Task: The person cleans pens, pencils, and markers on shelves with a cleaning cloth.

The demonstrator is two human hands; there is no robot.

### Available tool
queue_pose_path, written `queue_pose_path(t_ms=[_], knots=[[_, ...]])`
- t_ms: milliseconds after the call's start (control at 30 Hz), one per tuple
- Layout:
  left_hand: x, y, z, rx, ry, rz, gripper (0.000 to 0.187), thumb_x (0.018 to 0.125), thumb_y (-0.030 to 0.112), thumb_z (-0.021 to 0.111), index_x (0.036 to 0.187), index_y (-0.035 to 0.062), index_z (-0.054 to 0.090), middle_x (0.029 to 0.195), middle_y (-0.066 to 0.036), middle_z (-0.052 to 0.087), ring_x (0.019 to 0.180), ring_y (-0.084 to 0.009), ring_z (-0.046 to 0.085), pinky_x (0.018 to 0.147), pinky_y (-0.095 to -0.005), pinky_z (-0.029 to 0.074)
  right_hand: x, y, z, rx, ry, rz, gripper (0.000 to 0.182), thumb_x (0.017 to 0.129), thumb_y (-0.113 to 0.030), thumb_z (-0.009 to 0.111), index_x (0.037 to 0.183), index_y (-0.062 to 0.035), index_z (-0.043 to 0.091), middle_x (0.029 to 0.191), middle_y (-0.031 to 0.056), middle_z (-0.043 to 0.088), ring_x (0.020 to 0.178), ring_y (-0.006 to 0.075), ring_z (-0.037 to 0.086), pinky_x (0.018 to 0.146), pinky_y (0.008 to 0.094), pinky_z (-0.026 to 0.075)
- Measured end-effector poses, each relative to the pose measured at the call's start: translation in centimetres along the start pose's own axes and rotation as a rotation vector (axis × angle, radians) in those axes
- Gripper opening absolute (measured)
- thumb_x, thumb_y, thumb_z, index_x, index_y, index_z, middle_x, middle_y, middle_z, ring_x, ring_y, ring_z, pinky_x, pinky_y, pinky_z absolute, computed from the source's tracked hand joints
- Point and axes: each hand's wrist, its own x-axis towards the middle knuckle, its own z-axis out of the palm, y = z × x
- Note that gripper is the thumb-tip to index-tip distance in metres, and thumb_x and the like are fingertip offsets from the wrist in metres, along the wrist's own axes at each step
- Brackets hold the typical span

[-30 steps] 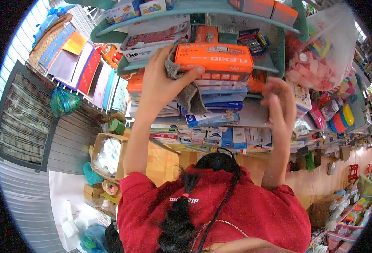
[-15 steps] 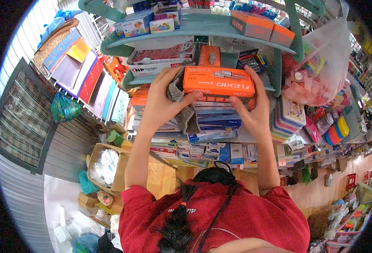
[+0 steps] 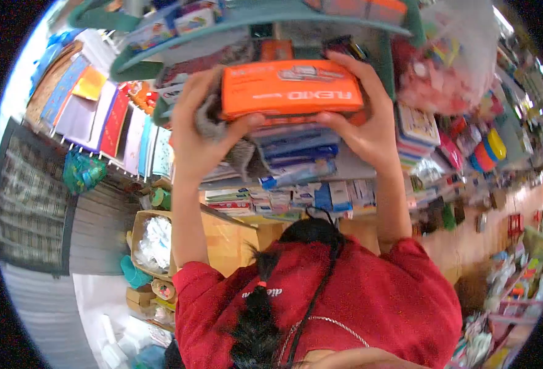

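one orange box (image 3: 291, 89) was held up off the stock in front of the green shelf (image 3: 161, 46), the left hand (image 3: 194, 132) clamped on its near end with a grey cloth (image 3: 234, 154) bunched under the palm, the right hand (image 3: 364, 126) gripping the far end. by the look of it the box was lifted clear but not yet set anywhere. beneath it sat a stack of blue boxes (image 3: 299, 150), perhaps four, too blurred to count surely. two hands, one cloth, one box in hand.

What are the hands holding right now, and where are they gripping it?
Both hold the orange box by its ends: left hand, with a grey cloth, and right hand.
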Motion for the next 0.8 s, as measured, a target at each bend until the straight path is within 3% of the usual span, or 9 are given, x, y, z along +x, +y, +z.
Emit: queue_pose_path(t_ms=[67, 167, 267, 333, 400, 467, 567, 700, 800], knots=[[0.4, 1.8, -0.7, -0.031, -0.076, -0.05, 0.064, 0.054, 0.027, 0.079, 0.103, -0.0042, 0.052, 0.099, -0.014, 0.055, 0.092, -0.0281, 0.052, 0.081, -0.0346, 0.04, -0.3, -1.3, -1.1, -0.067, -0.048, -0.04, 0.067, 0.054, -0.019, 0.077, 0.114, -0.0055, 0.049, 0.099, 0.0116, 0.053, 0.091, 0.027, 0.052, 0.08, 0.0323, 0.043], [0.8, 4.0, -1.3, 0.186, -0.202, 0.16, 0.082, 0.045, 0.04, 0.08, 0.108, -0.0046, 0.051, 0.102, -0.016, 0.055, 0.094, -0.0285, 0.053, 0.081, -0.0346, 0.041, -1.9, -2.6, -3.3, -0.196, -0.125, -0.104, 0.069, 0.049, -0.029, 0.078, 0.108, -0.0023, 0.054, 0.097, 0.0108, 0.053, 0.083, 0.024, 0.051, 0.075, 0.0308, 0.04], [1.0, 6.4, 0.4, 0.16, -0.211, 0.134, 0.075, 0.046, 0.044, 0.075, 0.1, -0.0038, 0.057, 0.098, -0.016, 0.057, 0.09, -0.0286, 0.055, 0.08, -0.0334, 0.042, -4.4, -4.1, -5.6, -0.396, -0.091, -0.064, 0.075, 0.05, -0.05, 0.071, 0.102, 0.002, 0.058, 0.085, 0.0083, 0.051, 0.074, 0.0196, 0.048, 0.071, 0.03, 0.038], [0.2, 5.8, 1.0, 0.159, -0.042, 0.094, 0.071, 0.048, 0.044, 0.072, 0.097, -0.0043, 0.059, 0.097, -0.016, 0.058, 0.089, -0.0283, 0.055, 0.08, -0.0326, 0.042, -6.7, -3.8, -7.2, -0.373, -0.004, 0.068, 0.072, 0.056, -0.048, 0.069, 0.103, 0.005, 0.056, 0.089, 0.009, 0.052, 0.076, 0.0182, 0.048, 0.073, 0.0297, 0.037], [-0.8, 5.8, 1.2, -0.013, 0.167, -0.028, 0.06, 0.072, 0.047, 0.061, 0.098, -0.0069, 0.057, 0.099, -0.016, 0.058, 0.09, -0.0233, 0.055, 0.08, -0.0305, 0.042, -9.2, -2.7, -8.5, -0.299, 0.103, 0.192, 0.068, 0.059, -0.044, 0.068, 0.103, 0.0064, 0.055, 0.088, 0.0079, 0.051, 0.078, 0.0171, 0.047, 0.074, 0.0294, 0.037], [-1.7, 4.4, 0.3, 0.045, 0.206, -0.027, 0.054, 0.082, 0.041, 0.05, 0.098, -0.0094, 0.054, 0.096, -0.018, 0.057, 0.089, -0.0241, 0.055, 0.078, -0.0307, 0.043, -11.7, -2.4, -9.7, -0.343, 0.125, 0.35, 0.059, 0.059, -0.033, 0.07, 0.104, 0.0022, 0.056, 0.082, 0.0064, 0.048, 0.076, 0.0177, 0.046, 0.072, 0.0288, 0.037], [-3.3, 4.7, 0.6, -0.007, 0.274, -0.182, 0.049, 0.083, 0.036, 0.047, 0.098, -0.0108, 0.052, 0.094, -0.02, 0.055, 0.088, -0.0266, 0.054, 0.078, -0.0325, 0.043, -14.3, -2.3, -10.2, -0.556, 0.074, 0.441, 0.052, 0.056, -0.023, 0.075, 0.101, -0.0029, 0.059, 0.076, 0.006, 0.046, 0.072, 0.0182, 0.046, 0.067, 0.0275, 0.039], [-4.0, 5.3, 1.8, -0.017, 0.312, -0.157, 0.046, 0.083, 0.035, 0.046, 0.094, -0.0091, 0.05, 0.095, -0.021, 0.052, 0.089, -0.0272, 0.053, 0.081, -0.0357, 0.041, -17.0, -1.2, -8.4, -0.576, 0.059, 0.55, 0.052, 0.058, -0.016, 0.075, 0.105, -0.0023, 0.057, 0.083, 0.0076, 0.048, 0.076, 0.0186, 0.047, 0.07, 0.0281, 0.04], [-4.4, 5.3, 2.4, -0.021, 0.414, -0.181, 0.047, 0.082, 0.038, 0.045, 0.093, -0.0076, 0.05, 0.094, -0.02, 0.051, 0.089, -0.0269, 0.051, 0.08, -0.0357, 0.04, -16.6, -0.1, -6.4, -0.617, 0.074, 0.502, 0.054, 0.057, -0.018, 0.077, 0.105, -0.003, 0.057, 0.084, 0.0087, 0.048, 0.077, 0.0203, 0.049, 0.071, 0.0301, 0.042]])
